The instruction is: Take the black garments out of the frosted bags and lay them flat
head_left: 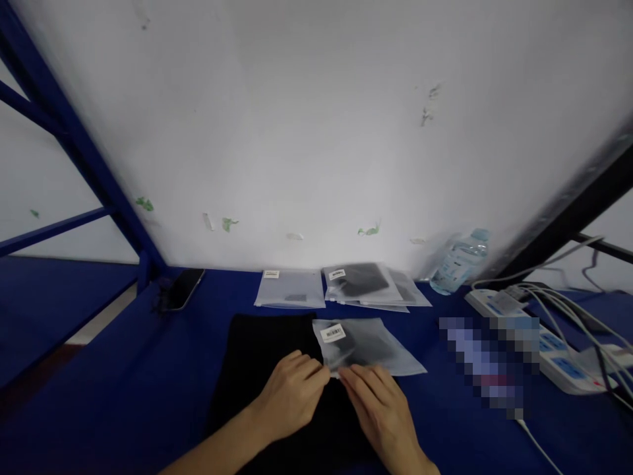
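A frosted zip bag point(400, 353) with a white barcode label point(332, 333) and something dark inside lies partly over a black cloth point(271, 336). My left hand point(294, 396) pinches the bag's near edge at its left corner, fingers closed. Just right of it, my right hand point(378, 402) grips the same edge, also with closed fingers. Under both hands spreads the black cloth. Behind it lie a flat frosted zip bag point(297, 290) with a label and, to its right, a small pile of similar bags point(363, 280) with dark contents.
On the blue table point(148, 369), a phone point(185, 289) lies at the back left. A clear bottle point(457, 264) leans against the wall at the back right. A white power strip point(558, 356) with several cables point(583, 313) runs along the right, beside a pixelated object point(482, 366).
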The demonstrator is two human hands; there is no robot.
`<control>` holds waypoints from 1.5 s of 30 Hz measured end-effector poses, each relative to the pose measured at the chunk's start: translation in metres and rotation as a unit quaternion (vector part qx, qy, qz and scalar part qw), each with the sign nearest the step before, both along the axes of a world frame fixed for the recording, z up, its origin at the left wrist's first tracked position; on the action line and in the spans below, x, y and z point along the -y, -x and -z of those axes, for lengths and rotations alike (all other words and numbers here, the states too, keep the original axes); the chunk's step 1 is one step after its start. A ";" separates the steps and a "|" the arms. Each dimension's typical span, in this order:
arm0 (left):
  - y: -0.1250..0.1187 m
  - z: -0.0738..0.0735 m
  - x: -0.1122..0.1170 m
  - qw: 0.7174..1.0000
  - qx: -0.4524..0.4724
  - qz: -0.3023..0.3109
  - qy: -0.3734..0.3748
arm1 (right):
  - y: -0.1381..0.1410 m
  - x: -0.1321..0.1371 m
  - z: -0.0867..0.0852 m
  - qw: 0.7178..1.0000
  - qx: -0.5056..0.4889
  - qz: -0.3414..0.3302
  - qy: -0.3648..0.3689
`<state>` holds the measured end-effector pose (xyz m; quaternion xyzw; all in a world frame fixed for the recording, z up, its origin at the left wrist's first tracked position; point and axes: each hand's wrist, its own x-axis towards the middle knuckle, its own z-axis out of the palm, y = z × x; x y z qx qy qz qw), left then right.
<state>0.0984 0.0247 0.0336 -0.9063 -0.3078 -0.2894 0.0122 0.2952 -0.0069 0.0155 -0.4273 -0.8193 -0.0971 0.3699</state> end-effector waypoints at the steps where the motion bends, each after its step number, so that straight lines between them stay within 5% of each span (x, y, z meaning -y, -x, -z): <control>1: 0.001 0.000 0.000 1.000 0.001 0.000 -0.005 | -0.008 -0.001 0.002 1.000 0.011 0.004 -0.002; 8: 0.009 0.003 -0.001 1.000 0.026 -0.004 -0.012 | -0.108 -0.002 0.026 0.991 0.069 0.116 -0.019; 11: 0.010 0.003 0.000 0.999 0.032 -0.003 -0.005 | -0.125 -0.002 0.024 0.987 0.054 0.149 -0.022; 15: 0.009 -0.001 -0.001 0.999 0.051 -0.005 0.001 | -0.097 0.001 0.012 0.984 -0.018 0.175 -0.040; 22: 0.011 -0.002 0.000 0.999 0.042 -0.006 -0.004 | -0.038 0.012 0.003 0.997 -0.031 0.062 0.027; 31: 0.004 -0.003 0.004 0.999 0.018 0.033 0.002 | -0.022 -0.001 0.005 0.984 0.079 0.142 0.072; 34: 0.002 -0.002 0.008 0.994 0.049 0.030 0.094 | -0.015 -0.008 0.006 0.979 0.130 0.150 0.049; 36: 0.002 -0.002 0.007 0.957 0.136 -0.006 0.258 | -0.013 -0.011 0.007 0.975 0.136 0.173 0.030; 40: 0.003 -0.005 -0.009 0.722 0.321 -0.059 0.610 | -0.013 -0.015 0.005 0.977 0.112 0.183 0.022; 42: 0.001 -0.007 -0.021 0.629 0.351 -0.037 0.693 | -0.013 -0.014 0.004 0.983 0.090 0.161 0.026; 45: -0.010 -0.005 -0.035 0.535 0.404 -0.022 0.742 | -0.014 -0.011 0.004 0.990 0.033 0.122 0.059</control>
